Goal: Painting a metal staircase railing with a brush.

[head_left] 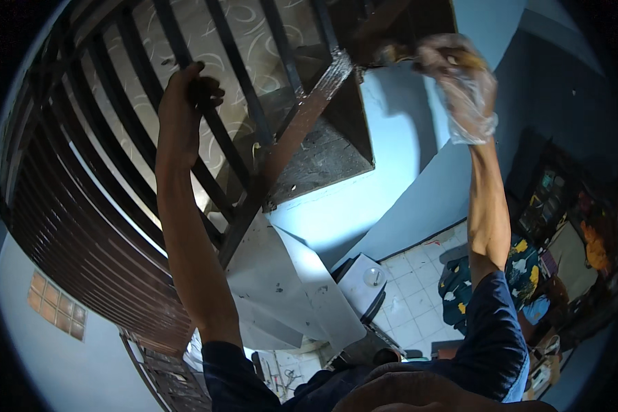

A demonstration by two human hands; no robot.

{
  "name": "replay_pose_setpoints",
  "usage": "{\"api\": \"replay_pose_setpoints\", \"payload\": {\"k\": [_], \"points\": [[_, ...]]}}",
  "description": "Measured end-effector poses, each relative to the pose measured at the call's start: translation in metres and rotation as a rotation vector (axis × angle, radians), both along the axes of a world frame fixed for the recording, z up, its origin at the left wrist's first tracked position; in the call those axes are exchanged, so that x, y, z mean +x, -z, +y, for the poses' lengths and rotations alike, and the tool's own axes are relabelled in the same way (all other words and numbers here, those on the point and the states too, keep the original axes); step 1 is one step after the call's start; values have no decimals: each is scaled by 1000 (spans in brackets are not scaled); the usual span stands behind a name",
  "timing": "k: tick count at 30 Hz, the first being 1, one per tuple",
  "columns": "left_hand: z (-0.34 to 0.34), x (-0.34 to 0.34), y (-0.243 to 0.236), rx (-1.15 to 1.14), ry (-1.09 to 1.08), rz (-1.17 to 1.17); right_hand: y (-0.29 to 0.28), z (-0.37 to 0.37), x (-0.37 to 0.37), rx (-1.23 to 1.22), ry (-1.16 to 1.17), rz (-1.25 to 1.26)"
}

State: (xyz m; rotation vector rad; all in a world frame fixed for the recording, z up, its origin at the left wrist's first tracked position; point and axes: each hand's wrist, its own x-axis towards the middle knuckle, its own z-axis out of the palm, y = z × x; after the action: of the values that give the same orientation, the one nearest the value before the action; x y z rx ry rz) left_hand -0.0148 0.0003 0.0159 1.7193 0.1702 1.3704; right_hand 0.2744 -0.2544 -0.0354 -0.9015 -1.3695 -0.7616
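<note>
My left hand (pixel 192 93) is closed around one dark upright bar (pixel 216 134) of a stair railing, its fingers curled past the bar. My right hand (pixel 463 75), in a clear plastic glove, is held up at the right of the railing. It grips what looks like a paintbrush (pixel 393 55), blurred by motion, with a yellowish part showing at the fingers. The tip points left toward the railing's slanting brown bottom rail (pixel 299 127). A shiny, whitish patch (pixel 334 74) covers the upper part of that rail.
Dark stair steps (pixel 323 161) lie behind the rail, above a pale blue wall (pixel 391 165). Below are a grey-white sheet (pixel 275 281), a white-topped stand (pixel 364 278) and a tiled floor (pixel 415 281). Patterned dark cloth (pixel 460 292) and clutter fill the lower right.
</note>
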Motion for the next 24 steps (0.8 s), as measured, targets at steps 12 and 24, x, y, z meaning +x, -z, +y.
{"api": "replay_pose_setpoints", "payload": {"k": [12,24], "points": [[-6,22,-14,125,-228,82,79,32,-52,-57,-291,-41],[16,7,-11,116,-158,153,108,71,-148,-242,-295,-515]]}}
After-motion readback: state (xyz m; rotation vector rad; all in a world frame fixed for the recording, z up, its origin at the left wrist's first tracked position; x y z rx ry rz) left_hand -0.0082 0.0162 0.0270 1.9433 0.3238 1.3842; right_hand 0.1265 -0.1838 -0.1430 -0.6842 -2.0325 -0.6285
